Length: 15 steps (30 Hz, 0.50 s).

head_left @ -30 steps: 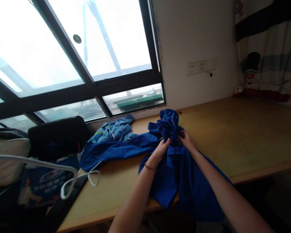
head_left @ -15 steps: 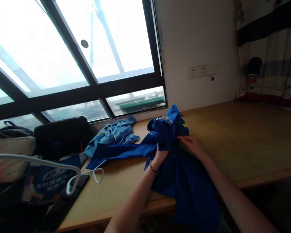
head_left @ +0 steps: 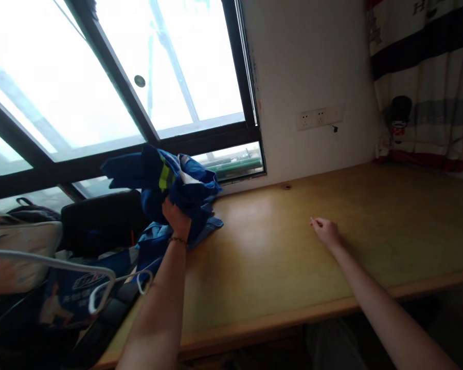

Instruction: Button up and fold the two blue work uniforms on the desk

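My left hand (head_left: 176,218), with a beaded bracelet at the wrist, grips a bunched dark blue work garment (head_left: 154,187). The garment is lifted at the left, in front of the window, and shows a yellow-green strip and a white patch inside. Below and behind it, a lighter blue garment (head_left: 215,224) lies on the table, mostly covered. My right hand (head_left: 326,231) is apart from the cloth, above the middle of the table, with fingers curled in and nothing seen in them.
The wooden table (head_left: 254,277) runs along the wall under the window (head_left: 200,61). At the left are a black case (head_left: 100,221), a printed blue bag (head_left: 73,290) and a white curved cable or rod (head_left: 54,261). Wall sockets (head_left: 320,117) and a curtain (head_left: 432,92) are at the right.
The dark blue garment has gone from the table's middle and front edge up and left, carried in my left hand. My right hand has come off it and moved slightly right, its fingers now curled.
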Motion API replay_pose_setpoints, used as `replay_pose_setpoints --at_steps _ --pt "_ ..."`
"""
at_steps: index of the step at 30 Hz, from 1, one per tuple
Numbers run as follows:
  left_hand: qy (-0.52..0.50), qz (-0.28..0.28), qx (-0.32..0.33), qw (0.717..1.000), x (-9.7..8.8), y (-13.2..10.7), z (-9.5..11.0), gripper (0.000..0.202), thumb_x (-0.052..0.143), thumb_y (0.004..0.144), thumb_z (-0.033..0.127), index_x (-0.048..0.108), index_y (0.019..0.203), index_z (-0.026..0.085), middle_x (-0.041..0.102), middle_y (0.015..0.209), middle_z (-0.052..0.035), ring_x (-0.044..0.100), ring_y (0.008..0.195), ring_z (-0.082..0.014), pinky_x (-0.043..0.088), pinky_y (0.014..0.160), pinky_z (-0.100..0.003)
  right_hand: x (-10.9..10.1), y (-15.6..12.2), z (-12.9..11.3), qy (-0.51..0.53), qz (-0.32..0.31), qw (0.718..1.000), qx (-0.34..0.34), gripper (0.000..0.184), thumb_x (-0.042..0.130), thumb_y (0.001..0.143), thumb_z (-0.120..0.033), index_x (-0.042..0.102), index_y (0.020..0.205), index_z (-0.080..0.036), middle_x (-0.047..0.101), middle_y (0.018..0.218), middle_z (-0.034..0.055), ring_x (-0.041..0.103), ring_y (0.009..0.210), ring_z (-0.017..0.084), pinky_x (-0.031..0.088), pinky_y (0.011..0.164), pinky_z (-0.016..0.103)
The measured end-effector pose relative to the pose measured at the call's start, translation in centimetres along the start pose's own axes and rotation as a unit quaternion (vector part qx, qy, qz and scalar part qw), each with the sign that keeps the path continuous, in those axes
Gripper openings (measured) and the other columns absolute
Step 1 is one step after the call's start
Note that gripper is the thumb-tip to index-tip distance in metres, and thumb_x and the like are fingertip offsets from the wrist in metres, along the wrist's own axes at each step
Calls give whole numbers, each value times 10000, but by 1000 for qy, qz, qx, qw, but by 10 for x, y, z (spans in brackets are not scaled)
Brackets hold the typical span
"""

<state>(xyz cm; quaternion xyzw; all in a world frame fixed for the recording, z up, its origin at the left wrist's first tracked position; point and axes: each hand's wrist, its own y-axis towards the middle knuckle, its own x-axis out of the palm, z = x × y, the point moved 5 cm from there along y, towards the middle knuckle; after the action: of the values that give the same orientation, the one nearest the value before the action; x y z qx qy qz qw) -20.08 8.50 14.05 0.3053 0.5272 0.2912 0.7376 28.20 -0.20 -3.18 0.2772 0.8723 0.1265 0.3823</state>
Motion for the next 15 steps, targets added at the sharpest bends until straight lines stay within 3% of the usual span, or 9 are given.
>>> replay_pose_setpoints --at_steps 3,6,9,12,15 --pt "50 -53 -23 997 30 -63 -20 236 514 754 216 578 965 131 494 1107 -149 433 1029 -338 357 814 -541 5 0 3 -3 -38 999 7 408 391 762 -463 651 646 -172 651 642 79 570 580 175 355 551 263" --pt "82 -76 -26 993 55 -105 -15 301 488 745 144 570 1035 160 444 1212 -153 362 1119 -357 284 870 -573 8 1 7 19 -62 998 14 408 394 758 -463 645 627 -169 646 622 69 573 583 176 364 563 264" --pt "143 -86 -44 985 65 -119 3 477 515 698 112 472 1172 135 306 1330 -175 207 1225 -379 189 937 -580 10 1 11 42 -63 997 22 408 399 755 -470 641 628 -167 647 627 63 581 604 180 374 579 264" --pt "146 -95 -56 983 61 -120 28 586 507 683 101 375 1254 119 221 1371 -192 132 1259 -375 167 953 -580 10 1 13 54 -63 996 30 404 411 743 -479 642 625 -169 650 636 64 587 615 185 383 588 270" --pt "69 -109 19 991 55 -122 62 533 449 738 122 369 1264 142 261 1363 -168 196 1259 -319 203 980 -515 10 2 13 65 -63 995 33 407 413 730 -488 640 613 -171 650 635 69 587 610 188 389 587 276"
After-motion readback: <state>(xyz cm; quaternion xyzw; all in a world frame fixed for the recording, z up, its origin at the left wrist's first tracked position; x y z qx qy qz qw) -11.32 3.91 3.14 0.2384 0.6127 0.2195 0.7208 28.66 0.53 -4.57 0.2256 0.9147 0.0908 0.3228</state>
